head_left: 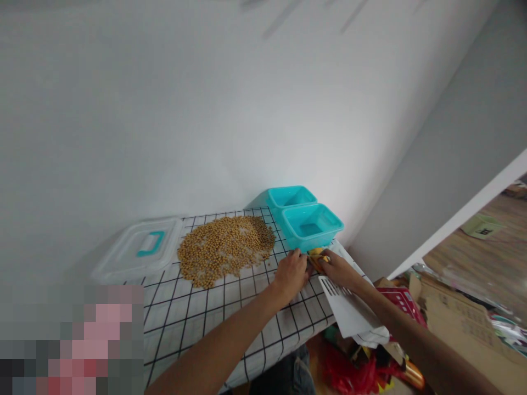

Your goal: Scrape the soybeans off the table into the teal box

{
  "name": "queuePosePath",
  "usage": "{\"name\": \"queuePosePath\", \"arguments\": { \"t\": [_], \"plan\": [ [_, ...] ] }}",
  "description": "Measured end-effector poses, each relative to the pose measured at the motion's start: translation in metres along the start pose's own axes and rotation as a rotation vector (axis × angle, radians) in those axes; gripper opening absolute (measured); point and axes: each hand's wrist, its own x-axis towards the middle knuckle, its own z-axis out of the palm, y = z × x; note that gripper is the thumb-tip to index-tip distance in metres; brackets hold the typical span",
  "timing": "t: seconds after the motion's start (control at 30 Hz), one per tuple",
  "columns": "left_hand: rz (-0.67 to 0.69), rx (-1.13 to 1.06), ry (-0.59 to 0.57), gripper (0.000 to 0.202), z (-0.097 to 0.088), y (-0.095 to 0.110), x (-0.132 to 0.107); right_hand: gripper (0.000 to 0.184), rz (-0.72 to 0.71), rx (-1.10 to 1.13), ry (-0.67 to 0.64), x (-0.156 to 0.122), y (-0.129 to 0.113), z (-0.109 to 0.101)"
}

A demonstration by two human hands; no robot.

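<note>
My left hand [291, 274] and my right hand [335, 267] meet at the far right edge of a table with a white, black-gridded cloth [214, 312]. Both hands have their fingers curled around a small yellow-orange thing [318, 255] between them; I cannot make out what it is. Just behind the hands stand two turquoise plastic tubs [309, 226], one behind the other, both looking empty. A heap of yellow-brown beans [225, 248] lies on the cloth to the left of my hands.
A clear lidded box with a turquoise handle [142, 249] sits at the table's back left. A white slotted plastic piece [348, 307] hangs off the table's right edge. Cardboard [457, 323] and red clutter [354, 367] lie on the floor at right. A white wall rises behind.
</note>
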Motion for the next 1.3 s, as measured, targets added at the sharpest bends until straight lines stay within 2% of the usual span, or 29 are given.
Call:
{"name": "queuePosePath", "arguments": {
  "t": [0.17, 0.37, 0.5, 0.77, 0.9, 1.03, 1.1, 1.23, 1.3],
  "plan": [
    [0.019, 0.035, -0.024, 0.027, 0.007, -0.003, 0.007, 0.033, 0.002, 0.052, 0.008, -0.002, 0.002, -0.002],
    [0.077, 0.146, -0.042, 0.022, -0.002, -0.014, 0.004, 0.035, 0.02, 0.063, 0.003, -0.006, -0.005, -0.004],
    [0.168, 0.226, -0.058, 0.02, -0.014, -0.035, -0.008, 0.035, 0.031, 0.054, -0.008, -0.007, -0.006, -0.004],
    [0.271, 0.365, -0.086, 0.022, -0.05, -0.096, -0.036, 0.037, 0.05, 0.059, -0.017, -0.013, -0.015, -0.008],
    [0.294, 0.388, -0.079, 0.026, -0.054, -0.112, -0.043, 0.041, 0.07, 0.069, 0.017, -0.021, -0.03, -0.011],
    [0.327, 0.38, -0.067, 0.027, -0.054, -0.118, -0.047, 0.044, 0.002, 0.112, 0.068, -0.027, -0.05, -0.013],
    [0.353, 0.359, -0.063, 0.028, -0.056, -0.121, -0.047, 0.05, -0.023, 0.16, 0.012, -0.027, -0.058, -0.013],
    [0.38, 0.301, -0.064, 0.029, -0.059, -0.131, -0.044, 0.064, 0.007, 0.285, -0.284, -0.027, -0.067, -0.007],
    [0.377, 0.269, -0.065, 0.028, -0.062, -0.135, -0.044, 0.066, 0.025, 0.322, -0.372, -0.027, -0.069, -0.004]
  ]
}}
